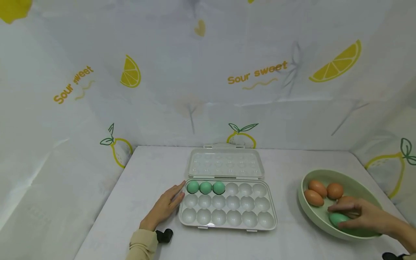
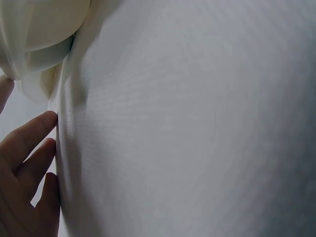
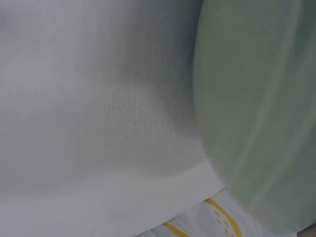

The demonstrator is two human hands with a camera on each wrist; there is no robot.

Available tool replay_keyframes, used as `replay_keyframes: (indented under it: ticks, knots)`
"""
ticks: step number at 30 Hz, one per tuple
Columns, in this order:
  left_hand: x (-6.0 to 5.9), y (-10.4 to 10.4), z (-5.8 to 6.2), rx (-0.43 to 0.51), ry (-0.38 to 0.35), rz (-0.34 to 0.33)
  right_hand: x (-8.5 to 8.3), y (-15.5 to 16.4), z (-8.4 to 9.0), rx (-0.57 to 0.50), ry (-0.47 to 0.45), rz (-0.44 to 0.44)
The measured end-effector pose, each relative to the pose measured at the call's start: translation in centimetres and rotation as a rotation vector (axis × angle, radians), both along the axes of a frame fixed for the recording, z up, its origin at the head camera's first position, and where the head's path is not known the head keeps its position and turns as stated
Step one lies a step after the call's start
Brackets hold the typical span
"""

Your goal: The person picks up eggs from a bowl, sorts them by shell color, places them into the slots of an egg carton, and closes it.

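Note:
A pale egg box lies with its clear lid folded back. Three green eggs fill the left half of its back row. My left hand rests beside the box, fingers extended and fingertips at its left edge; in the left wrist view the fingers are spread near the box's side. At the right, my right hand reaches into a light green bowl, thumb and fingers around a green egg. Several brown eggs lie in the bowl.
A white cloth covers the table. Lemon-printed sheeting hangs behind and at both sides. The bowl's outer wall takes up the right of the right wrist view, where the right hand's hold is hidden.

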State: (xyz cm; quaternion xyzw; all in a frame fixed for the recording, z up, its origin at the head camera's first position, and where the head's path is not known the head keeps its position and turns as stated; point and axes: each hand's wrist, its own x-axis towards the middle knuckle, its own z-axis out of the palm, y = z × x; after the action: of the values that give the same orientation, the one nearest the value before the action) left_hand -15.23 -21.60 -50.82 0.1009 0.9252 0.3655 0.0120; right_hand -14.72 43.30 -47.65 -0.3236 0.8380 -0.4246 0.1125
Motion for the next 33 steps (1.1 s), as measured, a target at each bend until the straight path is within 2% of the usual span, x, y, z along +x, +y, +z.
replay_keyframes:
  ticks: [4,8,11,17,22,26,31,33]
  knots:
    - [0.0,0.0,-0.1,-0.002,0.002,0.006,-0.3,-0.2,-0.1,0.038,-0.003,0.035]
    - [0.1,0.0,-0.1,0.001,0.0,0.01,-0.6,-0.3,-0.1,0.077,-0.076,0.057]
    - [0.1,0.0,-0.1,-0.001,-0.003,0.01,-0.6,-0.3,-0.3,0.076,-0.095,0.068]
    - [0.1,0.0,-0.1,-0.005,0.002,0.008,-0.5,-0.8,-0.6,0.046,0.019,0.107]
    - [0.0,0.0,-0.2,0.002,0.004,0.008,-0.7,-1.7,-0.6,-0.01,0.049,0.118]
    - [0.0,0.0,-0.3,0.0,-0.002,0.002,-0.6,-2.1,-0.4,-0.018,0.005,0.083]
    - [0.0,0.0,-0.2,-0.005,0.0,0.002,-0.4,-2.1,0.3,-0.047,-0.167,0.01]
    - [-0.1,0.0,-0.1,-0.008,0.002,0.003,-0.3,-2.3,0.6,-0.048,-0.166,-0.02]
